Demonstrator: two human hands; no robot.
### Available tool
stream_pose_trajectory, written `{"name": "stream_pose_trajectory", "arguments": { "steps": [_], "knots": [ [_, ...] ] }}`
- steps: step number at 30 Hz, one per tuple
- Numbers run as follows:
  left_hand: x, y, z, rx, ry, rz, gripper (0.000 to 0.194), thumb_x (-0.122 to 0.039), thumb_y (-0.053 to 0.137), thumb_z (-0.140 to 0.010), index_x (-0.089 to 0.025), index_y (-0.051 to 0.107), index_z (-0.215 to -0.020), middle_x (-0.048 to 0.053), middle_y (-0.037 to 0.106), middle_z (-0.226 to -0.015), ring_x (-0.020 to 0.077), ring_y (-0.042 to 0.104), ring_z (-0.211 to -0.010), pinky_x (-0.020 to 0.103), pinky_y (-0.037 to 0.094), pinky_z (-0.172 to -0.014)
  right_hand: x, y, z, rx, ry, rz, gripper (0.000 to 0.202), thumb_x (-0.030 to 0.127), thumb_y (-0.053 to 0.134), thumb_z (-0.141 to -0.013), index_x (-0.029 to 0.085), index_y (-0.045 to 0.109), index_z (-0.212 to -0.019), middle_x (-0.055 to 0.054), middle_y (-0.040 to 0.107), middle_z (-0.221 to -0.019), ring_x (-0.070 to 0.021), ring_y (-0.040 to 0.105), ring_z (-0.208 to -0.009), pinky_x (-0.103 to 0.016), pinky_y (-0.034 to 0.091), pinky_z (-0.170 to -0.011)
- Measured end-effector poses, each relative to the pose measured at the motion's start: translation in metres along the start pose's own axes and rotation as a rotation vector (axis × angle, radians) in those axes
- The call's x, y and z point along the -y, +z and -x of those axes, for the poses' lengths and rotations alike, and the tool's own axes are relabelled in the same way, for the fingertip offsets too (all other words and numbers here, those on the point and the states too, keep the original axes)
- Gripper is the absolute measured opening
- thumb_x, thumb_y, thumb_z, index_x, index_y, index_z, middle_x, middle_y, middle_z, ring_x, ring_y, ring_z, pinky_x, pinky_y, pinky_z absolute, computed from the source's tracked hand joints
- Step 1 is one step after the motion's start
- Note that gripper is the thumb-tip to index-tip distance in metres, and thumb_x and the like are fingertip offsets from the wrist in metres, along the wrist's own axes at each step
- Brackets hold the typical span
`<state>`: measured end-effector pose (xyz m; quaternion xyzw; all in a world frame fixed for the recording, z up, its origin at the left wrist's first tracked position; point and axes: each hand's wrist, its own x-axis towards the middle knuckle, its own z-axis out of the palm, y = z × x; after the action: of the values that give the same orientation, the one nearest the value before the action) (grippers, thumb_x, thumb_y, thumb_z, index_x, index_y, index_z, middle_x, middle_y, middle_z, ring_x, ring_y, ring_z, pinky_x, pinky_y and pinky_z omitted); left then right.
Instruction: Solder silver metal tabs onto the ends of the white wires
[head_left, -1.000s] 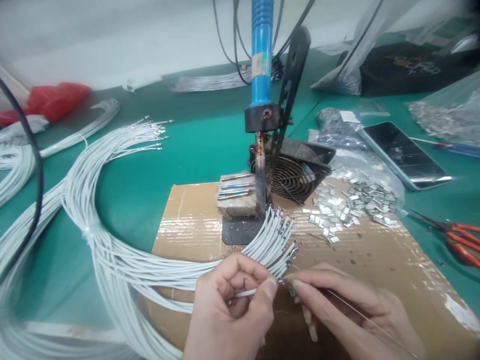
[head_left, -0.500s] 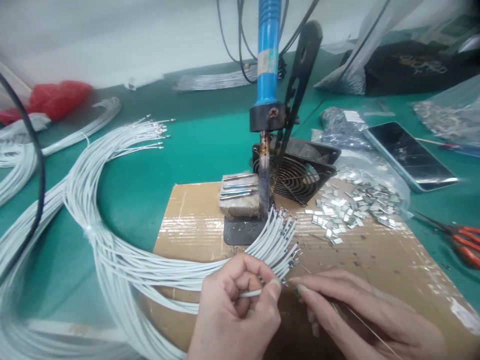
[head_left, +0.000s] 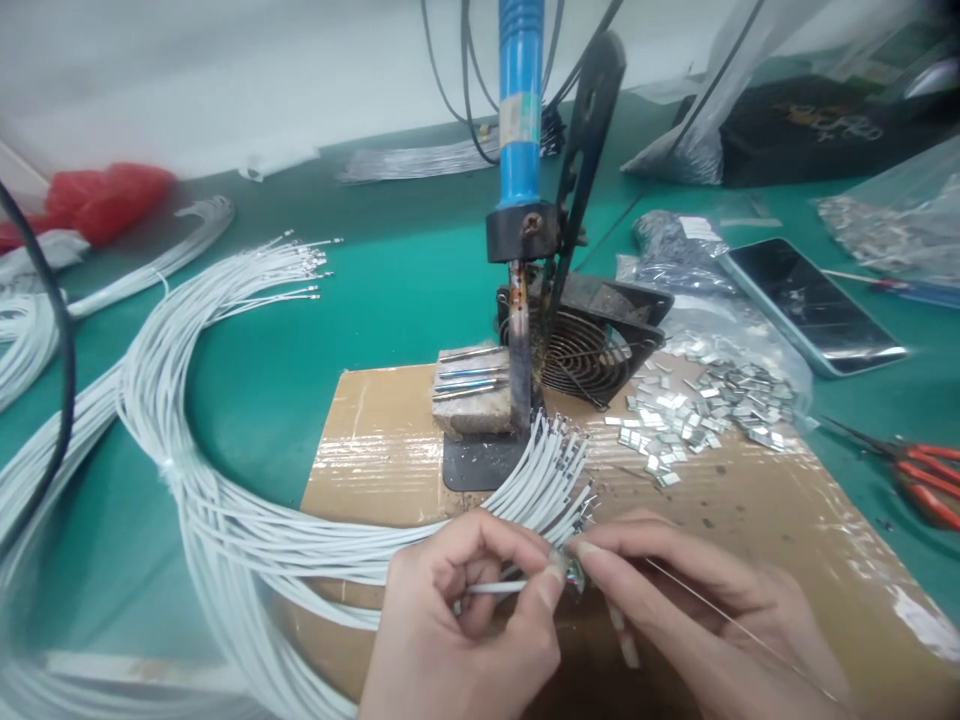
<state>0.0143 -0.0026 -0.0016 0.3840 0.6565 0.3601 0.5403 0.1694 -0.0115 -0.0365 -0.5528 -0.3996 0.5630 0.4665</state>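
My left hand (head_left: 472,610) pinches one white cable (head_left: 495,588) close to its end, thumb against forefinger. Small coloured wire ends (head_left: 574,575) show just past those fingertips. My right hand (head_left: 675,600) is closed with its fingertips right at that cable end; whatever tiny part they pinch there is mostly hidden. A thin solder wire (head_left: 739,625) runs through the right hand and out toward the lower right. Behind both hands fan the ends of a thick bundle of white cables (head_left: 337,545), their tips pointing up and right.
A blue soldering iron (head_left: 519,150) stands upright in a holder, its tip by a block (head_left: 472,400). Beside it lie a black fan (head_left: 585,350), small metal connectors (head_left: 697,410), a phone (head_left: 817,305) and red-handled pliers (head_left: 930,475). Cardboard (head_left: 367,430) covers the work area.
My right hand has moved left, bringing its fingertips from a small gap away up to the cable end. My left hand keeps its pinch on the cable. The whole view has shifted slightly.
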Motion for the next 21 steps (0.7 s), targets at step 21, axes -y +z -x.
{"name": "stream_pose_trajectory", "arguments": {
  "steps": [21],
  "knots": [
    [-0.0076, 0.0055, -0.003, -0.002, -0.037, 0.249, 0.016, -0.005, 0.077, -0.06, -0.017, 0.068, -0.054, -0.003, 0.075, -0.067, 0.0051, 0.065, -0.056, 0.008, 0.045, -0.053, -0.0023, -0.0033, -0.0012, 0.048, -0.117, 0.128, 0.01, 0.034, 0.08, -0.086, 0.029, 0.082, -0.077, 0.002, 0.07, -0.071, -0.0074, 0.062, -0.049, -0.009, 0.05, -0.046]
  ]
}}
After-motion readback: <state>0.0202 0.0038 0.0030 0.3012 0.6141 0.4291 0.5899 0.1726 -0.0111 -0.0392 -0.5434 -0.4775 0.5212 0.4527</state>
